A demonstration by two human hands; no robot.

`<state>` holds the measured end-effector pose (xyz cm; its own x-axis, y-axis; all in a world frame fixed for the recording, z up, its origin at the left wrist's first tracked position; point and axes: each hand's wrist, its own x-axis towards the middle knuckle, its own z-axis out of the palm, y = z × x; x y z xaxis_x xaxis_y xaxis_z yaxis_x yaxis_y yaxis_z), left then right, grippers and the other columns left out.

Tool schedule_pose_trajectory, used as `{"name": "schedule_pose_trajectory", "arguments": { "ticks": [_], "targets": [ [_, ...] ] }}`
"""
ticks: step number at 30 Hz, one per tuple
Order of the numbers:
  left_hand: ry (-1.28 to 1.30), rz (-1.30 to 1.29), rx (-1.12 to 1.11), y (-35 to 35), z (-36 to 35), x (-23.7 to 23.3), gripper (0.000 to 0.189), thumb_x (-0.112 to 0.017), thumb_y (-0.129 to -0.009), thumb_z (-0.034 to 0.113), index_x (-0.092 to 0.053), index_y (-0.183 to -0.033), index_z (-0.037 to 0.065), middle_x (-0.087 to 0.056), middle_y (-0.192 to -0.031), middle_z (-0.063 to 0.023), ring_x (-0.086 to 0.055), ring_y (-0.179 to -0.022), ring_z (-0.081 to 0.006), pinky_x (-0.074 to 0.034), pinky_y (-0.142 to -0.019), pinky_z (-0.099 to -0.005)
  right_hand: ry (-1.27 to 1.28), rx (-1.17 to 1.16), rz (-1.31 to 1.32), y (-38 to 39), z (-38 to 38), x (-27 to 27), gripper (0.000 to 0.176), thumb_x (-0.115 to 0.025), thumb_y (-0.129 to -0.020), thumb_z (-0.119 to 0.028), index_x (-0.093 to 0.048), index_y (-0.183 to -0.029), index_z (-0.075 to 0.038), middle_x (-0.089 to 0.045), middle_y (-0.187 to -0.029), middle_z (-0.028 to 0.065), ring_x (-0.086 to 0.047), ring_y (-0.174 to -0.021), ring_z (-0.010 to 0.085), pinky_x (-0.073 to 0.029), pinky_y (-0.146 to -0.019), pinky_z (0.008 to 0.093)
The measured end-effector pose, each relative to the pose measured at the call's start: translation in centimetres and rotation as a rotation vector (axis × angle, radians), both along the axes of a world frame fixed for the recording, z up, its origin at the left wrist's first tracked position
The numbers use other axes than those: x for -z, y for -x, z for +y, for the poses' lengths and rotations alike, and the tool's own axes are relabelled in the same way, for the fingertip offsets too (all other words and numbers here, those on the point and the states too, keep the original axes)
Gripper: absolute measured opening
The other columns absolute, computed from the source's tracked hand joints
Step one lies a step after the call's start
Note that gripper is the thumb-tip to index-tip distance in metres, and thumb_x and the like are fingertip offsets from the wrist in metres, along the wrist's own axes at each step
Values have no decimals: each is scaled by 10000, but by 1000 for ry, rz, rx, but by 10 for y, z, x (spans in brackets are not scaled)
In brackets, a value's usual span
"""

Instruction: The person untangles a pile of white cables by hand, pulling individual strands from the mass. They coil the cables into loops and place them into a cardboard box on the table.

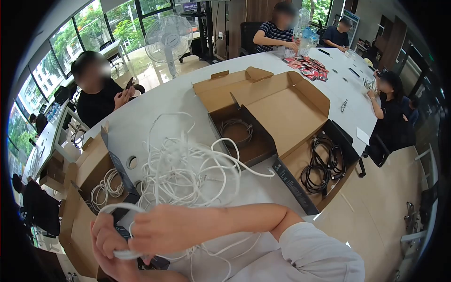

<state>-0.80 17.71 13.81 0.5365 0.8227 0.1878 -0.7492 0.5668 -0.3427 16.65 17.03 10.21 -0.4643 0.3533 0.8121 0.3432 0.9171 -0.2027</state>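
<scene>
My left hand (112, 244) and my right hand (157, 230) are close together at the lower left, both closed on a looped white cable (123, 207). The loop shows above and below the fingers. Beyond them a large tangle of white cable (174, 169) lies on the white table (141, 108). At the left, an open box (124, 164) holds a coiled white cable (107, 188). Another open box (263, 145) behind the tangle has a coiled cable (236, 133) inside. Black cables (323, 164) lie in the open box (293, 190) at the right.
Red packets (307, 67) are piled at the table's far side. A person (101, 101) with a phone sits at the left, others at the far end and right. A white fan (169, 40) stands behind the table. A round hole (132, 162) shows beside the left box.
</scene>
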Motion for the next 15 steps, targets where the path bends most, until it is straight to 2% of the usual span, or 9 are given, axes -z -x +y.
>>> {"name": "schedule_pose_trajectory", "arguments": {
  "ticks": [2,3,6,7,8,10,11,13,15],
  "targets": [
    [24,51,31,0,2,3,180,-321,-1004,174,-332,-832,121,-366,-727,17,-370,-605,-92,-355,-654,-252,-13,111,47,-4,-2,-4,247,-656,-711,-236,-503,-815,-72,-489,-737,32,-517,-689,205,-429,-590,326],
    [-23,50,87,10,9,16,215,-323,-1010,223,-370,-885,55,-381,-813,-19,-420,-701,-130,-405,-737,-315,-55,186,78,-7,-2,-7,238,-656,-726,-243,-498,-804,-83,-500,-732,29,-523,-690,204,-434,-607,336],
    [56,112,41,-4,-1,0,188,-363,-1003,203,-383,-909,42,-401,-863,-35,-444,-782,-147,-411,-790,-332,-175,331,142,-16,-2,-13,206,-661,-703,-187,-525,-817,-83,-542,-757,39,-556,-715,205,-441,-629,342],
    [-68,148,70,-1,3,9,186,-388,-1002,201,-396,-946,24,-435,-932,-60,-485,-941,-187,-406,-928,-361,-168,309,175,-17,0,-12,202,-663,-700,-167,-537,-831,-78,-546,-755,45,-563,-709,207,-441,-623,339],
    [-105,214,66,-1,1,8,202,-388,-1003,210,-400,-957,14,-440,-943,-64,-485,-986,-202,-393,-966,-373,-163,286,208,-18,1,-12,201,-665,-697,-146,-548,-844,-73,-550,-753,51,-571,-704,210,-441,-617,336],
    [-184,339,52,-7,0,3,238,-387,-1005,229,-409,-980,-7,-449,-965,-72,-485,-1076,-232,-367,-1041,-398,-88,123,280,-21,10,-15,192,-669,-725,-128,-565,-873,-63,-534,-715,64,-573,-658,215,-438,-590,326],
    [-122,431,-54,-4,3,10,326,-372,-1008,260,-436,-1116,-42,-496,-1060,-100,-472,-1156,-263,-304,-1109,-440,60,145,315,-23,10,-17,191,-662,-763,-140,-565,-907,-61,-532,-700,66,-569,-628,208,-440,-566,321],
    [-199,531,-14,-13,2,2,364,-406,-998,250,-420,-1213,-43,-508,-1137,-126,-480,-1158,-257,-330,-1083,-437,368,173,380,-26,5,-16,192,-649,-840,-164,-566,-975,-56,-527,-671,70,-561,-570,192,-445,-519,312],
    [-441,517,-8,-12,12,6,436,-464,-971,247,-394,-1292,-40,-508,-1209,-149,-483,-1169,-254,-346,-1064,-435,424,120,834,-16,13,-8,123,-555,-925,-139,-508,-972,-34,-500,-585,27,-493,-456,141,-472,-483,289]
  ]
}}
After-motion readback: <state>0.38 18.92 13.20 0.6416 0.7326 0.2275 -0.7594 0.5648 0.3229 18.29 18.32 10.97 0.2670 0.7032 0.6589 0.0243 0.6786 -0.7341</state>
